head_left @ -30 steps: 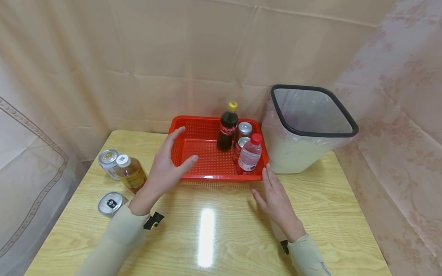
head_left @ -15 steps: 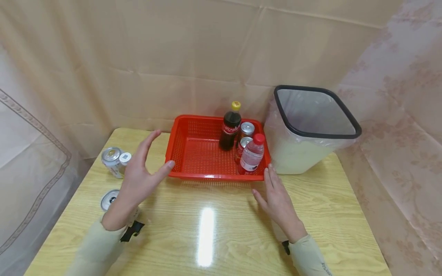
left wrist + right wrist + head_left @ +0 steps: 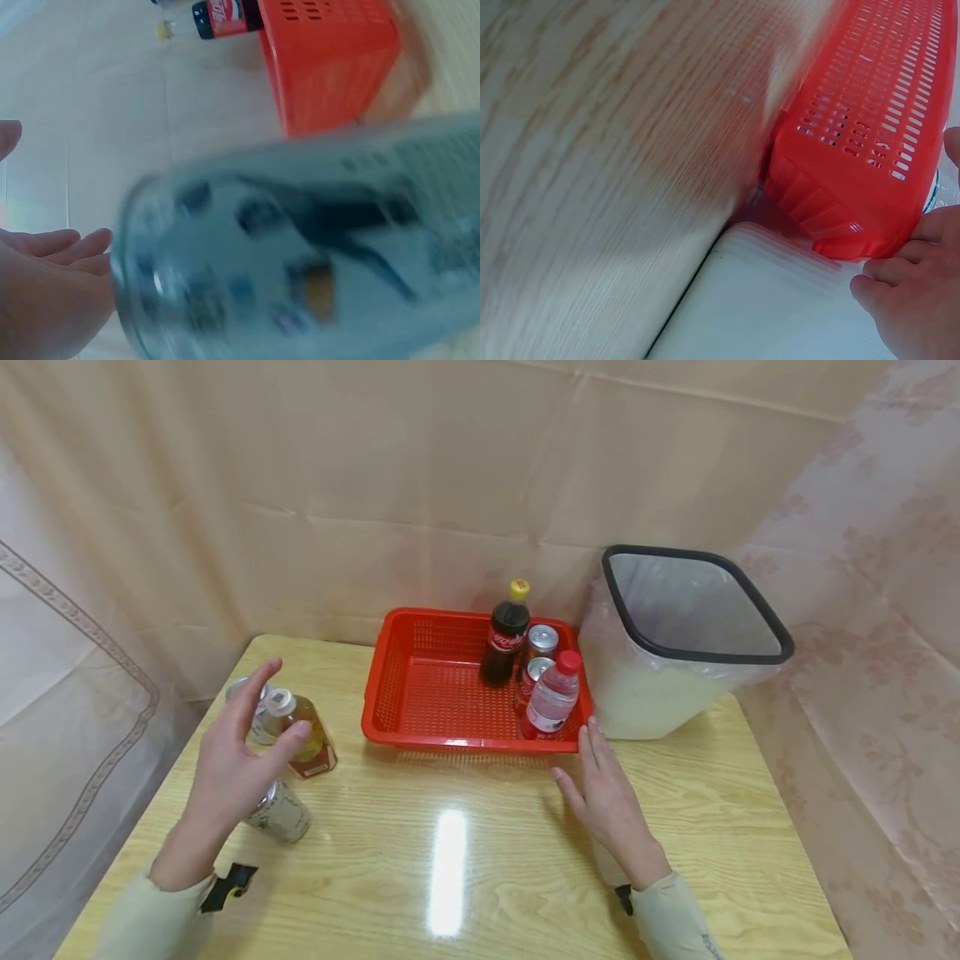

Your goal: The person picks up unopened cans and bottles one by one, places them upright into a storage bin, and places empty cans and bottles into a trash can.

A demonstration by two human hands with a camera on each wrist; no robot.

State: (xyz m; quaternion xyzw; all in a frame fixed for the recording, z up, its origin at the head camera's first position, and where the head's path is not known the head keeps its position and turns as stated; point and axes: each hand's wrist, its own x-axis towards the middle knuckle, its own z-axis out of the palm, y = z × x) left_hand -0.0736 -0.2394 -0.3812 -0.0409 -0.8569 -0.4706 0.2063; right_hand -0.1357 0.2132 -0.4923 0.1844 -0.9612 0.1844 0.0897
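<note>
My left hand (image 3: 228,772) hovers with thumb and fingers spread over the left of the table, holding nothing. Just beyond its thumb stands a white-capped bottle of amber drink (image 3: 313,739). A pale drink can (image 3: 281,817) stands below the hand and looms blurred in the left wrist view; another can (image 3: 262,725) is partly hidden behind the fingers. My right hand (image 3: 613,802) rests straight fingers against the near right corner of a red plastic basket (image 3: 420,745), as the right wrist view also shows.
Inside the basket's right side stand a cola bottle (image 3: 505,643), two cans (image 3: 542,642) and a red-capped pink-labelled bottle (image 3: 552,697). A lined waste bin (image 3: 637,693) with a black rim stands right of the basket. A beige curtain (image 3: 337,485) hangs behind the table.
My left hand has moved left and nearer to me, away from the basket to the bottle and cans at the left. The right hand stays at the basket's corner.
</note>
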